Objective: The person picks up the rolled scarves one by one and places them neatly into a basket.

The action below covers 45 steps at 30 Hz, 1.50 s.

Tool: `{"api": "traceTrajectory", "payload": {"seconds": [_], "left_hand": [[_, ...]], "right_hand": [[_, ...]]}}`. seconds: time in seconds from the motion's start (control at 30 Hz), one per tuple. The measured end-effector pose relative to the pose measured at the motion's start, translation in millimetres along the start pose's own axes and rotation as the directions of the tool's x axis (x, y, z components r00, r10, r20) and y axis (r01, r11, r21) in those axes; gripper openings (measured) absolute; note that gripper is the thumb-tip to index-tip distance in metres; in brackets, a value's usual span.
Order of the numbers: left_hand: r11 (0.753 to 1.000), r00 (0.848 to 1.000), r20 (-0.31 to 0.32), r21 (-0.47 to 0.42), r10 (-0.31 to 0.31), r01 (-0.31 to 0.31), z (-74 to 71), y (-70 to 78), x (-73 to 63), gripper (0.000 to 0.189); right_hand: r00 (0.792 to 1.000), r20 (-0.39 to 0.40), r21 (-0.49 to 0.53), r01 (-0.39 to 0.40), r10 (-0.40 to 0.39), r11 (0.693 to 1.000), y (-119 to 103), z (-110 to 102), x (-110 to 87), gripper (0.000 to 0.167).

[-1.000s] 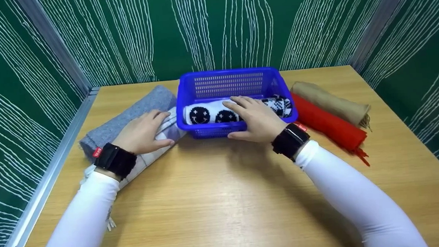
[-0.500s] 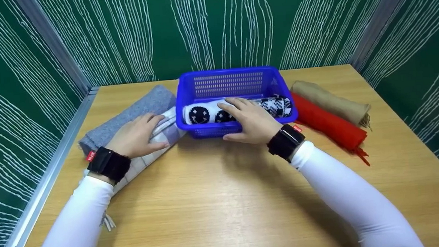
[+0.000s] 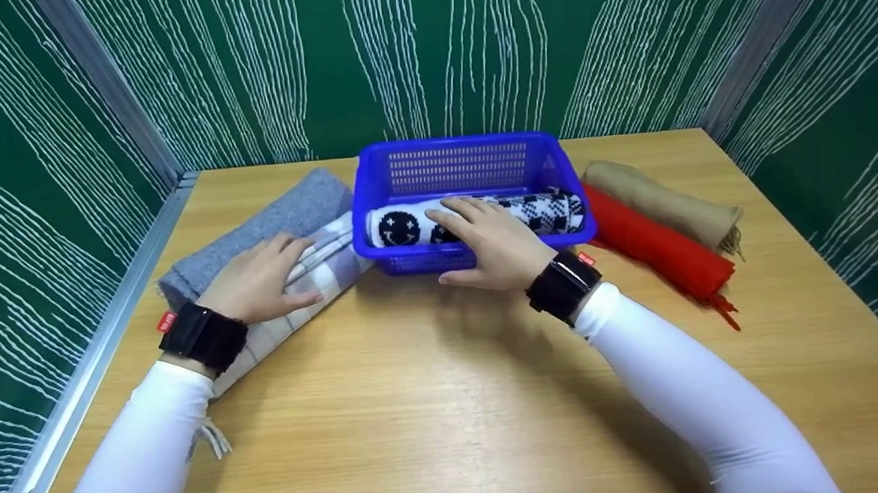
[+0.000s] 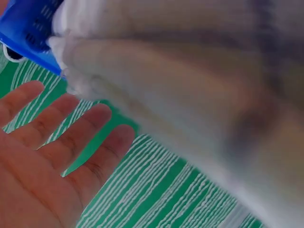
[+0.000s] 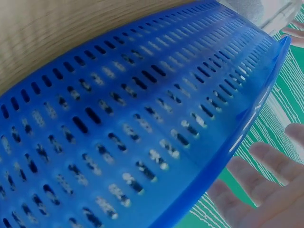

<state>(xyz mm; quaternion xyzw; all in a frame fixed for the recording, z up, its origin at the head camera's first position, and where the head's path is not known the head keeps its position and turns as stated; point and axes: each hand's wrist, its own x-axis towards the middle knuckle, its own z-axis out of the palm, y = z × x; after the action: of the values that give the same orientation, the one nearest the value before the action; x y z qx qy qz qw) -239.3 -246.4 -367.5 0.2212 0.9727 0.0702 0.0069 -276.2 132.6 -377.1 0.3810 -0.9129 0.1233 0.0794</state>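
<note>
My left hand [image 3: 260, 278] hovers over the white plaid scarf [image 3: 328, 284], a fringed roll lying slantwise left of the basket. In the left wrist view its fingers [image 4: 78, 128] are spread and apart from the cloth. A rolled black-and-white patterned scarf [image 3: 546, 212] lies lengthwise along the near side inside the blue plastic basket [image 3: 463, 141]. Over the basket's front rim is my right hand [image 3: 495, 245], fingers extended and covering part of that scarf from above. Seen from the right wrist, the fingers [image 5: 270, 164] are above the rim and grasp nothing.
A rolled grey scarf [image 3: 279, 213] lies behind the plaid one. To the basket's right are a red fringed roll [image 3: 661, 254] and a tan one [image 3: 662, 197]. Green walls [image 3: 593, 35] with white lines surround the wooden table [image 3: 447, 396] at the back and sides.
My left hand has drifted left and slightly down over the plaid scarf. The right hand has shifted a little left over the basket. The scarves and basket stay put.
</note>
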Motion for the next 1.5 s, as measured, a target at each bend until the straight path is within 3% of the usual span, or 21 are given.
{"api": "traceTrajectory", "payload": {"seconds": [0.87,1.5], "left_hand": [[0.995,0.993,0.070,-0.027,-0.091,0.093,-0.9,-14.7,-30.3,0.101],[0.977,0.967,0.182,-0.079,-0.180,0.197,3.7,-27.4,-32.6,0.112]], "right_hand": [[1.000,0.017,0.023,0.020,-0.020,1.000,-14,5,7.6,0.094],[0.998,-0.011,0.034,0.062,-0.062,0.997,-19,11,10.9,0.092]]}}
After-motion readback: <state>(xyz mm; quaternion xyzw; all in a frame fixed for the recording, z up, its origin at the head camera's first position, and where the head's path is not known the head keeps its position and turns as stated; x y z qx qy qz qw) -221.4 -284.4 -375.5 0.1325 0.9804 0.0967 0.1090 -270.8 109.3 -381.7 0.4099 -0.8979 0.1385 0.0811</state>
